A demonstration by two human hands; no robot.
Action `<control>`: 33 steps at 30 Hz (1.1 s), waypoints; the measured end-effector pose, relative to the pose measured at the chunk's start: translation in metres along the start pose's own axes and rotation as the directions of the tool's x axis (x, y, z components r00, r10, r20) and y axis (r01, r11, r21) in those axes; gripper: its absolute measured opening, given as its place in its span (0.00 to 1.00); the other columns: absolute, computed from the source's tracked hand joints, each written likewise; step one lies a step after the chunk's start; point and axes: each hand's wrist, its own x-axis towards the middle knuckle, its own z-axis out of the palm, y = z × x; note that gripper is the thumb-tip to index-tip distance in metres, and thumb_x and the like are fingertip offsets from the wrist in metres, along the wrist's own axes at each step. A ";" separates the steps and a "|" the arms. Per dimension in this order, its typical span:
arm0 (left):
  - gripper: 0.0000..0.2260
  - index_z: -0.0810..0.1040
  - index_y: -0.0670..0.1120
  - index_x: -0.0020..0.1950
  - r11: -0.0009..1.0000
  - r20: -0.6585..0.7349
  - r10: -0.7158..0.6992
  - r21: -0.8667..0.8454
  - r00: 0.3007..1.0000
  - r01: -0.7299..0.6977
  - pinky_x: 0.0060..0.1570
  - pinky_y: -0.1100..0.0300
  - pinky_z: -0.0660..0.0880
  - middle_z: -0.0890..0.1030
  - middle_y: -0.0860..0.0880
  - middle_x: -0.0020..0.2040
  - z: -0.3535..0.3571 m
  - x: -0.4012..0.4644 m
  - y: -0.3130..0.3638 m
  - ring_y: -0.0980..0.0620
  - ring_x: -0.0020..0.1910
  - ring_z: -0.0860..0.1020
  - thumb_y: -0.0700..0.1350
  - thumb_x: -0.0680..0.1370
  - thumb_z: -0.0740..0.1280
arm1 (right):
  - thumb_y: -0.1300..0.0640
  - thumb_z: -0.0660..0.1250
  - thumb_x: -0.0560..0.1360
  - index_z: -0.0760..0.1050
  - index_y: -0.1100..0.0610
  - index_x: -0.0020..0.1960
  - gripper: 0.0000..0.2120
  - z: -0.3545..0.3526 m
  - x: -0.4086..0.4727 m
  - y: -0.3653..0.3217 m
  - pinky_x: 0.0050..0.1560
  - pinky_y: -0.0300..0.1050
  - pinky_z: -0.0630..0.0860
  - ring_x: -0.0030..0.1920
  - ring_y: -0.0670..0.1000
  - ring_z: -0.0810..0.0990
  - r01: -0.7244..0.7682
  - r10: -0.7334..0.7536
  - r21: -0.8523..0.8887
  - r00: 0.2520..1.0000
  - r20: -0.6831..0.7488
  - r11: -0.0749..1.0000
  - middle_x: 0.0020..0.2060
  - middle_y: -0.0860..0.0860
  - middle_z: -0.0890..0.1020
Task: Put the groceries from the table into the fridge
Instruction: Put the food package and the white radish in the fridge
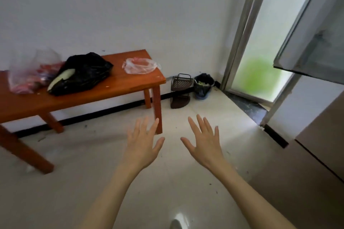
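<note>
Small clear plastic bag [141, 65] of pinkish food, ahead of her spread, empty left hand [142, 144] and right hand [203, 142], looks soft, slippery; gather its neck.

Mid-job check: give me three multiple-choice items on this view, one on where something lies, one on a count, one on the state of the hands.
1. Where does the black bag lie on the table?
A. Between the two clear bags
B. At the right end
C. On the floor under it

2. How many bags are on the table?
A. One
B. Three
C. Five

3. What state are the left hand and right hand in?
A. Both clutch a bag
B. One holds a bottle
C. Both open and empty

Answers:
1 A: the large clear bag sits left of it and the small clear bag right.
2 B: two clear bags and one black.
3 C: fingers spread over the floor, touching nothing.
</note>
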 end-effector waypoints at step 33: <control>0.25 0.50 0.51 0.76 0.922 -0.013 -0.383 -0.056 0.923 0.382 0.73 0.46 0.45 0.47 0.47 0.78 -0.077 0.333 -0.461 0.47 0.76 0.42 0.56 0.81 0.51 | 0.43 0.52 0.80 0.48 0.49 0.76 0.29 0.166 0.494 -0.355 0.74 0.55 0.44 0.76 0.52 0.45 0.373 -0.386 0.118 0.915 0.115 0.920 0.77 0.52 0.50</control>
